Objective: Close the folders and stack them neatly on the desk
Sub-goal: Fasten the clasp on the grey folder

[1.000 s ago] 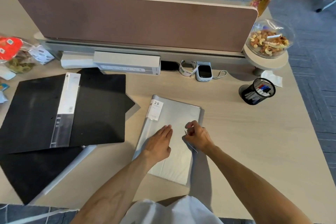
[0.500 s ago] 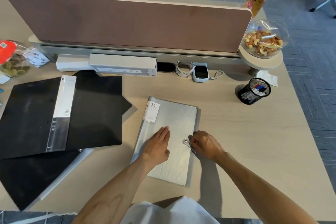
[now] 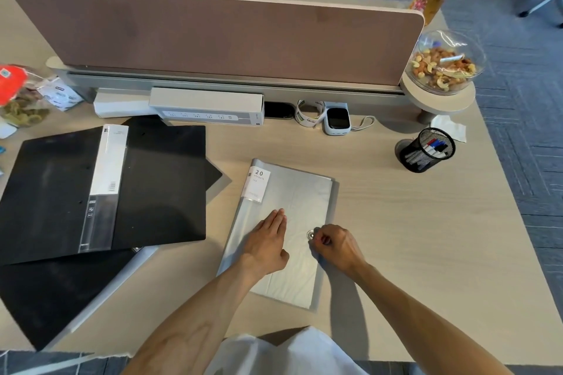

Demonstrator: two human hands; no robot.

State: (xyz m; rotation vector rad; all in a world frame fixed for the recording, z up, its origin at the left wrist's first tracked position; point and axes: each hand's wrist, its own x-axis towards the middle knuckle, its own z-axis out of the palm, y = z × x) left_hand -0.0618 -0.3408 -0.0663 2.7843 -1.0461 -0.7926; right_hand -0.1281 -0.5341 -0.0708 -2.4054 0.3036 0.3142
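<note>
The grey folder (image 3: 292, 222) lies closed on the bench (image 3: 411, 237), right of two open black folders (image 3: 91, 192). Left hand (image 3: 268, 243) presses flat, grip open; right hand (image 3: 338, 245) apparently pinches its round clasp (image 3: 310, 234).

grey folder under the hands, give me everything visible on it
The grey folder is a translucent, plastic-looking display book, closed and lying flat on the desk, its long side angled a little left of straight ahead. A white label at its far left corner reads "20 pockets". A small round clasp sits near its right edge. The left hand rests flat on the cover; the right hand is curled at the clasp. It lies apart from the black folders.
</note>
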